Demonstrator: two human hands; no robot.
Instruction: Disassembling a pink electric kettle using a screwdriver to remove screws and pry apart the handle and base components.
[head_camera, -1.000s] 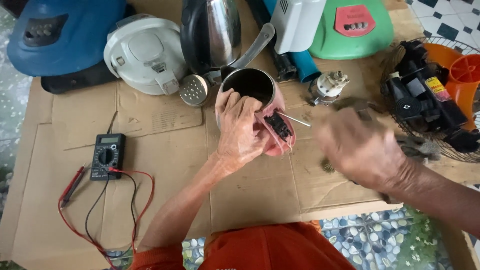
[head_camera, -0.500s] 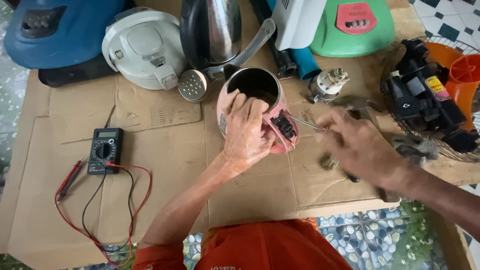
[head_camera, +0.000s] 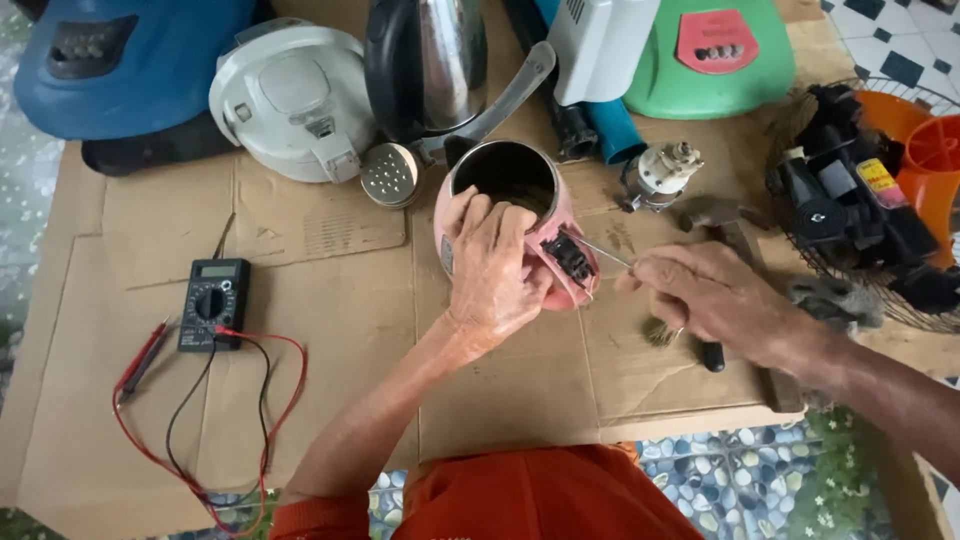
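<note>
Near edge: orange shirt (head_camera: 540, 500), both forearms reaching out over the flattened cardboard (head_camera: 330, 330) covering the table. Left hand (head_camera: 495, 275) is wrapped over the near side of a small pink kettle (head_camera: 500, 215), fingers curled shut on its body, thumb by the exposed black switch block (head_camera: 570, 258) at the kettle's right-near side. Right hand (head_camera: 715, 300) sits just right of that, fingers pinched closed on a thin metal probe (head_camera: 603, 252); can't tell the handle type, it's hidden in the fist. Probe's long axis runs right-to-left, tip pointing left at the switch block and touching or nearly so; right hand is the nearer one to it. Kettle stands upright, mouth open upward, dark inside, centre of table. Left-near: black multimeter (head_camera: 213, 303) w/ red & black leads, well apart. Farther: round perforated disc (head_camera: 389, 174), white cooker lid (head_camera: 295, 100), steel kettle (head_camera: 425, 65), blue housing (head_camera: 120, 60), small motor (head_camera: 660, 172), green cover (head_camera: 715, 50), fan w/ cage (head_camera: 860, 200) far right.
</note>
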